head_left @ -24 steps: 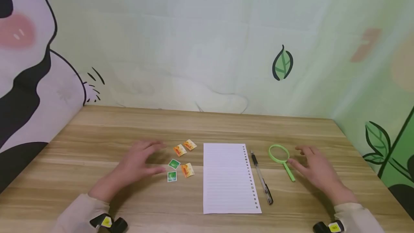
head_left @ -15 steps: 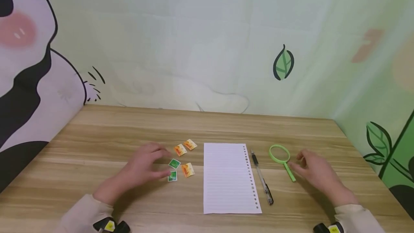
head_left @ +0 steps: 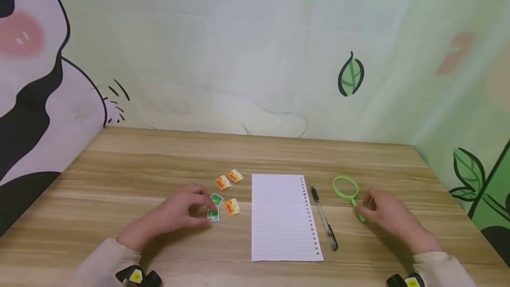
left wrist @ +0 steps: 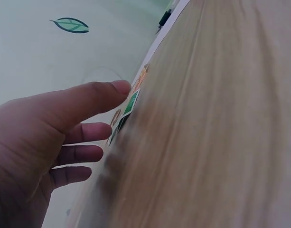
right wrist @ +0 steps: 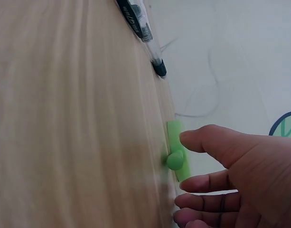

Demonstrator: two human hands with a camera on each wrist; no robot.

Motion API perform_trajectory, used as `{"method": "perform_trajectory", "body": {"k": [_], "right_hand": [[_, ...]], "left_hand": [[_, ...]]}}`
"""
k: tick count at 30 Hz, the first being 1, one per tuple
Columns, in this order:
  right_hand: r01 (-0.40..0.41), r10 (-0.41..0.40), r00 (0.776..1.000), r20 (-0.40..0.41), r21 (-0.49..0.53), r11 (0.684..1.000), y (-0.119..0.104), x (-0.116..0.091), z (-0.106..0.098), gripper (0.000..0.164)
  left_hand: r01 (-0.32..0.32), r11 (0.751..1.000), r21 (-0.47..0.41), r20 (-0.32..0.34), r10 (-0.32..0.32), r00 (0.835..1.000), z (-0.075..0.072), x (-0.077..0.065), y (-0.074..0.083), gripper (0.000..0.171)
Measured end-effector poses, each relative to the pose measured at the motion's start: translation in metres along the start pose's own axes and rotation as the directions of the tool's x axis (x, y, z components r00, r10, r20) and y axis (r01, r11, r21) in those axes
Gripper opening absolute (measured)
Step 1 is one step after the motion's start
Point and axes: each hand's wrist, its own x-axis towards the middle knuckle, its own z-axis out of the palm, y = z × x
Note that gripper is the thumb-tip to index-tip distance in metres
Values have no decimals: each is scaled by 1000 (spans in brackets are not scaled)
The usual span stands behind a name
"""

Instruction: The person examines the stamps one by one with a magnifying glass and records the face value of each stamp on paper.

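My left hand (head_left: 171, 212) hovers beside two small green stamp-like squares, the farther green square (head_left: 216, 199) and the nearer green square (head_left: 214, 215). In the left wrist view its thumb and fingers (left wrist: 81, 154) are apart, with a gap between them. My right hand (head_left: 388, 215) is by the handle of a green magnifying glass (head_left: 353, 201) lying on the table. Seen from the right wrist, the thumb and index finger are spread on either side of the magnifying glass (right wrist: 175, 160); no grip on it shows. The right fingertips partly cover the handle in the head view.
Three orange squares, one of them the nearest orange square (head_left: 233, 207), lie right of the green ones. A lined sheet of paper (head_left: 283, 218) with punched holes lies mid-table (head_left: 159, 158). Between paper and magnifying glass is a pen (head_left: 324, 218). A printed cloth wall (head_left: 223, 56) stands behind.
My left hand has moved right, its fingers curving in toward the green squares. My right hand has drawn slightly nearer me, its fingers bending down toward the magnifying glass handle.
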Motion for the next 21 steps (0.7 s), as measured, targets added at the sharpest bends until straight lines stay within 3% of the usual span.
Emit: {"method": "perform_trajectory", "body": {"k": [12,21], "right_hand": [[55,-57,998,-33,-38,998,-2,3,11,18],[47,-47,999,-16,-25,999,0,2,9,17]], "left_hand": [[3,999,-32,15,-3,1000,5,-2,-4,16],[42,997,-58,20,-41,999,7,-1,-6,19]]}}
